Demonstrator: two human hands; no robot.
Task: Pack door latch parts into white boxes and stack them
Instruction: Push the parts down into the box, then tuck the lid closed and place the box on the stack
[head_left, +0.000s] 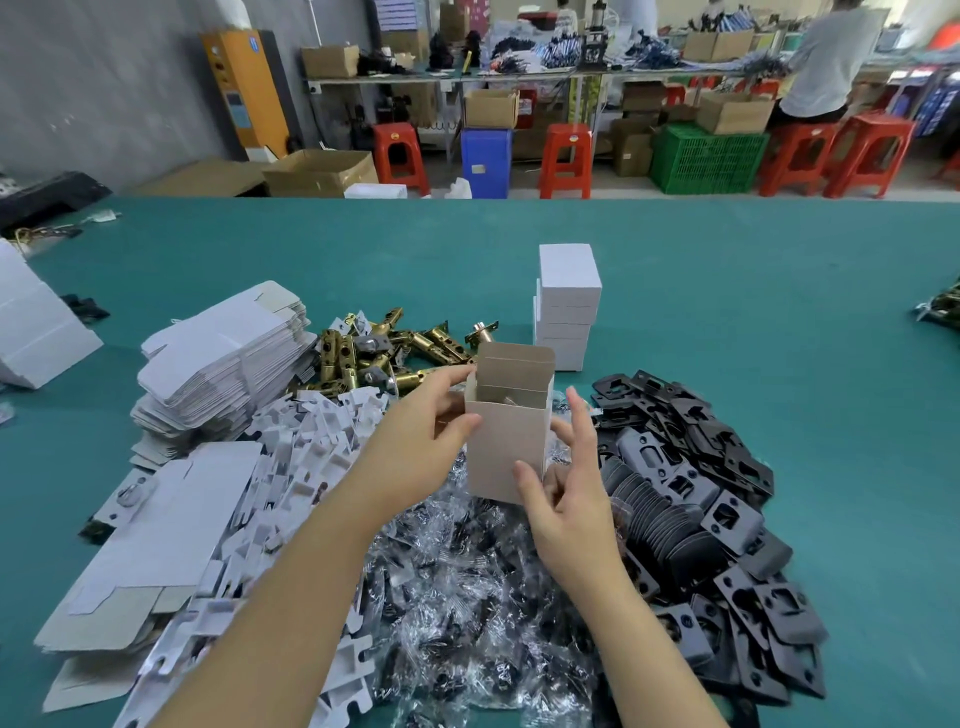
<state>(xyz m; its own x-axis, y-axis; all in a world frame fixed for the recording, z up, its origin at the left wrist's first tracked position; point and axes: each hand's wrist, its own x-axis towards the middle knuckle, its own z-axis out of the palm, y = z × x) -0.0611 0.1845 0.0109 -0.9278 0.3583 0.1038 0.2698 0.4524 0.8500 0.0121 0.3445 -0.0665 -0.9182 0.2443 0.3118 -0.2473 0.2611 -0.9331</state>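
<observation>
Presently the white box (506, 441) is held upright above the heap of clear plastic packets (467, 571), its top flaps standing open. The left hand (415, 441) pinches the upper left wall, thumb on the near face and fingers behind. The right hand (566, 499) supports the lower right corner, thumb against the near face; its forefinger points up beside the right wall, and how firmly the rest of that hand bears on the box cannot be told.

Something metallic shows just inside the mouth, probably a latch part, though the view is too dim to name it.

Risks noted:
- The box is carried in the air with the lid unsealed. A tilt toward the table would let the contents slide out into the packets below.
- The left pinch sits on thin card near the opening. Excess pressure could buckle the wall and stop the tuck flap from seating.
- If the inner side flaps are not folded first, the top flap is likely to jam or crease.
- The stack of closed white boxes (566, 312) beyond stands tall and slightly uneven, close to the brass latch bolts (395, 348). Setting another box on it carelessly could topple it.

Black strike plates (701, 493) lie to the right, flat box blanks (223, 358) to the left.
</observation>
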